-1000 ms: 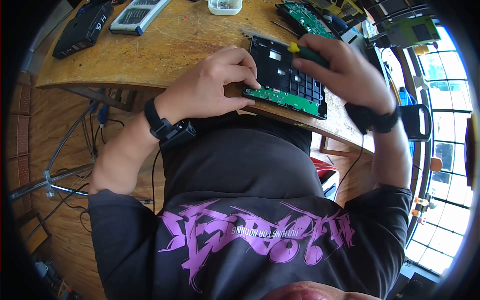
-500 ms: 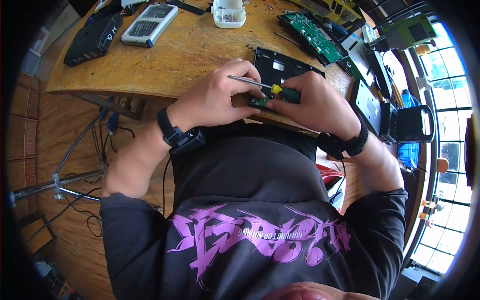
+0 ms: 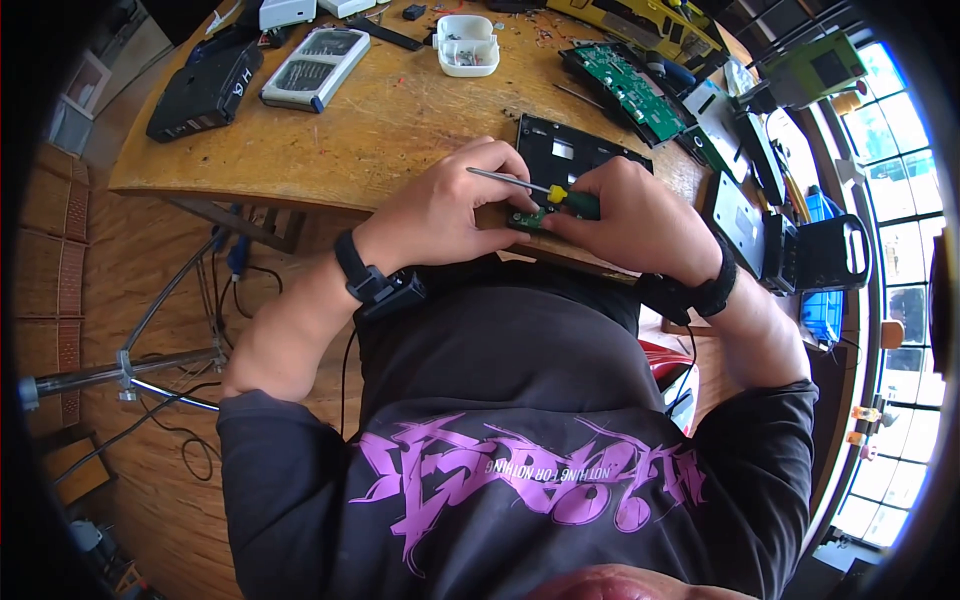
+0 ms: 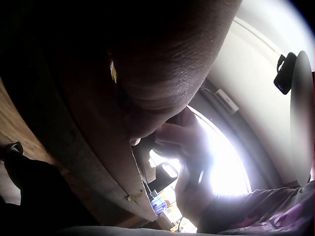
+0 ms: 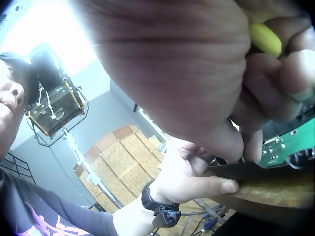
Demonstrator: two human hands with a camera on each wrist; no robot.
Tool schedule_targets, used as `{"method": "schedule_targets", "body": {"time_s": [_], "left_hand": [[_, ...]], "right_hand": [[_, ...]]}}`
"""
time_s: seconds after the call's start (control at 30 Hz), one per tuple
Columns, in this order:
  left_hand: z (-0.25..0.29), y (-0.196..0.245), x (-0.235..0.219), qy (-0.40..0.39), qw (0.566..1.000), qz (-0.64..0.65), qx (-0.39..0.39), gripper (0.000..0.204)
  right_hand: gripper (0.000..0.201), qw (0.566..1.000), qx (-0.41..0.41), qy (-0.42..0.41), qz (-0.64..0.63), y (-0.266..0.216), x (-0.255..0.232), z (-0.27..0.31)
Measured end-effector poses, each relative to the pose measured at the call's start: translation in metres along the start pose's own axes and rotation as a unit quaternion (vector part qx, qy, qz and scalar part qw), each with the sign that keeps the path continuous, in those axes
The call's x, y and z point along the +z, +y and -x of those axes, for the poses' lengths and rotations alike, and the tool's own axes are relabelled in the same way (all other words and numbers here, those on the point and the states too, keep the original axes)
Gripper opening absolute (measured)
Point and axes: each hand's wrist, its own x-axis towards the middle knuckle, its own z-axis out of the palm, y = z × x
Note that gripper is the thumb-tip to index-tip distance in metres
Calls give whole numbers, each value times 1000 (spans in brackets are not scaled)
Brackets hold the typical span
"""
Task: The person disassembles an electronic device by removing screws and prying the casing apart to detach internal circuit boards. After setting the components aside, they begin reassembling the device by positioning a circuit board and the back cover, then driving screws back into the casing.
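**Screwdriver (image 3: 556,194) held level in my right grip (image 3: 635,215) over the black panel (image 3: 588,142)**

On the bench (image 3: 330,150), the white container (image 3: 468,71) stands open beyond my left grip (image 3: 450,205); small loose pieces lie in its nearer part, too small to identify. To its left, the bit case (image 3: 343,76) shows rows of slim bits (image 3: 300,75) in its windows, its long axis running from near left to far right. The blue crate (image 3: 822,316) sits at the far right, below bench level; I cannot tell its contents.

The screwdriver's green handle lies within my curled right fingers. Its shaft extends to my left and slightly away from me, the tip standing above my left grip, clear of the panel. The panel lies at the bench's near edge, its far side running left to right and slanting toward me at the right. The green circuit strip (image 3: 530,216) follows its near side, mostly hidden by my right grip. My left grip holds the panel's near left corner, fingers bent over it, thumb at the edge. My right thumb reaches down to the strip; whether it pinches anything small is hidden.
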Motion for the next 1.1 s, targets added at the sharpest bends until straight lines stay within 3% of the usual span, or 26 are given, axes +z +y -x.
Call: {"method": "schedule_targets", "body": {"time_s": [0.13,0.2,0.53,0.6,0.8,0.97,1.03,1.1], "left_hand": [[-1,0,-1,5,1000,-3,9,32],[-1,-1,0,8,1000,-2,13,32],[0,0,-4,-1,1000,20,7,31],[1,-1,-5,-6,1000,24,5,31],[2,-1,-5,-11,1000,25,1,28],[3,-3,-5,-9,1000,22,9,27],[3,-4,-4,-6,1000,24,12,27],[4,-4,-4,0,1000,24,13,27]], "right_hand": [[44,1000,-15,22,5,2,3,-1],[42,996,61,-72,-6,-10,-6,-5],[44,999,22,-24,30,-17,-6,-8],[43,993,69,-96,23,-26,-14,-12],[39,997,27,-43,65,-30,-10,-7],[41,995,20,-54,81,-25,-12,-12],[44,988,68,-130,42,-27,-19,-18],[44,986,82,-142,36,-28,-21,-19]]}}
